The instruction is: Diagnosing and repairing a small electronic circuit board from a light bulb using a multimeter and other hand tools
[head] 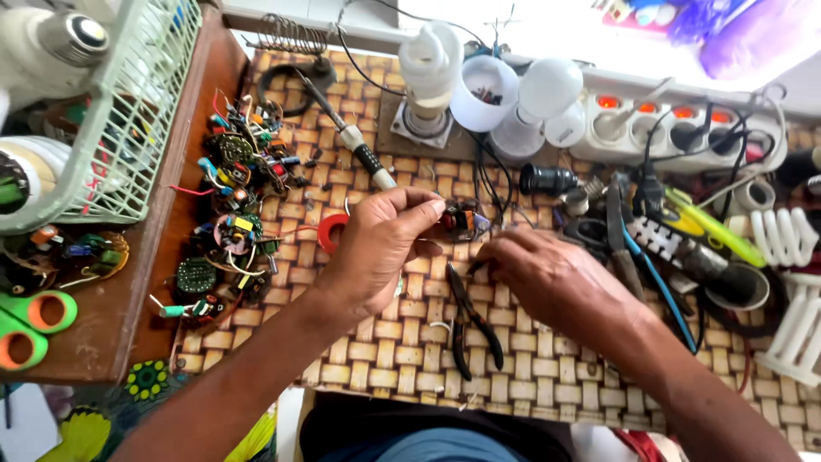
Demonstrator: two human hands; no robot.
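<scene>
My left hand (376,248) pinches a small round circuit board (464,219) with coloured parts between thumb and fingers, lifted just above the woven mat (410,342). To its right, my right hand (552,278) rests low over the mat, its fingertips close to the board; what they hold is hidden. Black-handled pliers (469,321) lie on the mat between both wrists. A red tape roll (332,231) peeks out behind my left hand.
A pile of small circuit boards (231,205) lies at left beside a green wire basket (120,111). A soldering iron (355,141), spiral lamp (430,68), white bulb covers (547,90), a power strip (684,124) and tools (650,239) crowd the back and right.
</scene>
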